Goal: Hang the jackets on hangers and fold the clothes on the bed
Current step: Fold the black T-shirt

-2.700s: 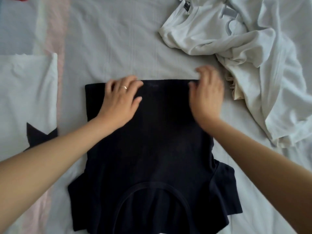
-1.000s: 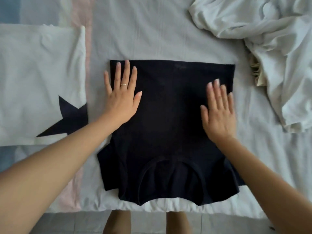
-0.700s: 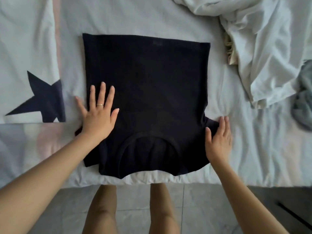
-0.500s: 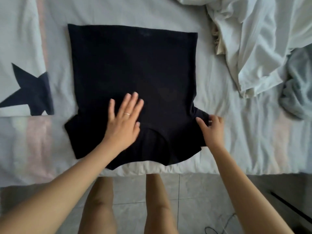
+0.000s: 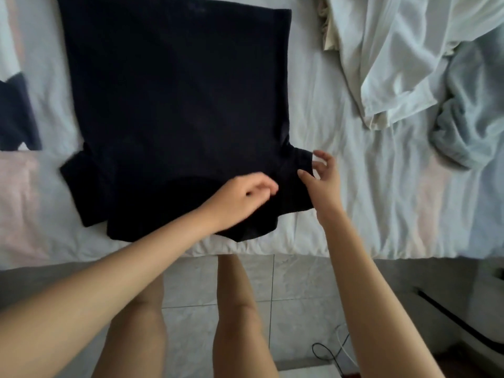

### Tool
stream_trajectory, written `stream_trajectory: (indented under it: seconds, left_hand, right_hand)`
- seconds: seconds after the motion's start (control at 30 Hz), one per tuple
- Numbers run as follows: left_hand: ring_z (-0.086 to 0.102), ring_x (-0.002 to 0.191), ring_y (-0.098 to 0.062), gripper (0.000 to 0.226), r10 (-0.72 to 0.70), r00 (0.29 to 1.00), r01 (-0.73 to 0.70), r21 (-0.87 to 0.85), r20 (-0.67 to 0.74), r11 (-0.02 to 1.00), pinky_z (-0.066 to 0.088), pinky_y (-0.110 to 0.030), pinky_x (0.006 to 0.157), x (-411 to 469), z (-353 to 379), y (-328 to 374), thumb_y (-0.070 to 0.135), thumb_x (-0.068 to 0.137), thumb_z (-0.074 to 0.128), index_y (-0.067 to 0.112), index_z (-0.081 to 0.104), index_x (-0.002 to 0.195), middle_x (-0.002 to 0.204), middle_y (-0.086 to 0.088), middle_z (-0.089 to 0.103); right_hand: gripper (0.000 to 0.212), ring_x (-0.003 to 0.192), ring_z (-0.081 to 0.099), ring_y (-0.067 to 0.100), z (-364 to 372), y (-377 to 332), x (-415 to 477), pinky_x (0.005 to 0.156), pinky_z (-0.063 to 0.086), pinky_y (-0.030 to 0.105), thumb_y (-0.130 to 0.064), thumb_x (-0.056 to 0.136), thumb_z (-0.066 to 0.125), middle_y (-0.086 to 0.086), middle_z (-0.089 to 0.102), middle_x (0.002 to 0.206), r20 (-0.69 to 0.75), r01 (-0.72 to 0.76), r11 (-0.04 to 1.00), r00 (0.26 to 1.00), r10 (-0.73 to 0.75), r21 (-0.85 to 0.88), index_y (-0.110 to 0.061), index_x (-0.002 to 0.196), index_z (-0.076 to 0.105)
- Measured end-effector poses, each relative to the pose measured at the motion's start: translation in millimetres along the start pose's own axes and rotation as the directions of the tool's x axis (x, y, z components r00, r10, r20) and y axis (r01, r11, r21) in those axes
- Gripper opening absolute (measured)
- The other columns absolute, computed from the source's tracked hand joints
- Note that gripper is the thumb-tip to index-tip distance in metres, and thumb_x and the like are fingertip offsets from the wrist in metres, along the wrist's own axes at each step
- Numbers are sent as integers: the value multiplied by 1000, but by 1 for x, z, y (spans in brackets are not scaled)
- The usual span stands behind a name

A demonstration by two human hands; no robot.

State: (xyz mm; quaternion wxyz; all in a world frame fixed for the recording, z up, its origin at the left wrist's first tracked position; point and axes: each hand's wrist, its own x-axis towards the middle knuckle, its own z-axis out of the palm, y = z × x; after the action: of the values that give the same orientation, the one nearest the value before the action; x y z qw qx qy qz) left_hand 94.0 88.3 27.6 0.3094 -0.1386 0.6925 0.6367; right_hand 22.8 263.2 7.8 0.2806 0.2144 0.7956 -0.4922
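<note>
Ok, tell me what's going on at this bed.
A person standing at the bed is folding a black T-shirt, spread flat with its neck end toward them. The right hand touches the edge of the sleeve on that side, fingers loosely spread. The left hand rests, fingers curled, on the shirt just beside that sleeve; its grip is unclear. A heap of white clothes and a grey garment lie unfolded to the right.
</note>
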Motion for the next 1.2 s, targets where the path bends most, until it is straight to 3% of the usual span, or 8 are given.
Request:
stream_trajectory:
  seconds: [0.13,0.27,0.4,0.5,0.57,0.73,1.0,1.2]
  left_hand:
    - [58,114,-14,49,-309,951,214,-668,-26,713,49,-29,87,35,-2,-6,47,101,22,20,50,132,120,3,61]
    - [62,112,-21,71,-322,944,172,-940,73,293,47,-33,95,35,-14,-18,65,93,27,12,57,127,121,-9,66]
    - [63,111,-20,33,-331,938,109,-828,-97,550,48,-37,99,27,-12,-26,24,91,60,12,60,122,117,-7,67]
    - [62,105,-12,37,-251,846,37,-418,-470,908,52,-28,92,18,-8,-40,3,83,67,21,57,114,108,3,64]
    - [61,105,-9,37,-90,807,-25,-187,-583,982,52,-24,88,9,-6,-46,3,84,65,20,55,115,109,6,60]
    - [66,82,-16,12,-68,748,-36,-143,-660,989,59,-38,72,-5,-4,-57,4,87,63,13,62,95,95,2,64]
    - [67,86,-15,17,2,664,-97,-83,-748,992,58,-37,77,-9,-13,-61,8,84,69,16,60,96,93,-4,67]
    - [61,83,-4,20,45,628,-7,52,-777,999,53,-25,73,-2,-18,-61,10,84,68,15,58,101,97,9,60]
  right_hand:
    - [64,106,61,15,7,-26,-18,88,53,33,1,90,54,-5,52,135,350,339,941,882,-314,-9,-31,140,28]
    - [63,117,55,14,24,-49,-5,96,44,18,8,88,44,-2,41,146,494,413,908,805,-329,-69,-26,141,33]
    - [63,127,45,14,36,-64,37,101,31,8,11,77,42,2,48,137,447,599,666,793,-414,-446,-13,135,46]
    - [55,121,47,16,42,-77,59,106,32,28,-14,83,65,0,48,132,677,723,333,688,-261,-605,-20,135,47]
    - [50,113,49,15,45,-84,66,99,25,29,-30,82,70,-4,51,121,708,743,163,669,-228,-649,-25,127,51]
    - [35,84,52,10,49,-87,65,97,28,29,-29,86,66,-8,56,103,736,734,274,667,-116,-621,-26,118,52]
    - [13,92,55,12,42,-71,68,105,28,34,-30,90,63,-9,57,93,631,613,500,759,-161,-611,-26,100,58]
    - [19,90,52,6,42,-58,62,95,17,25,-32,93,56,-12,58,94,561,633,452,771,-301,-628,-24,111,59]
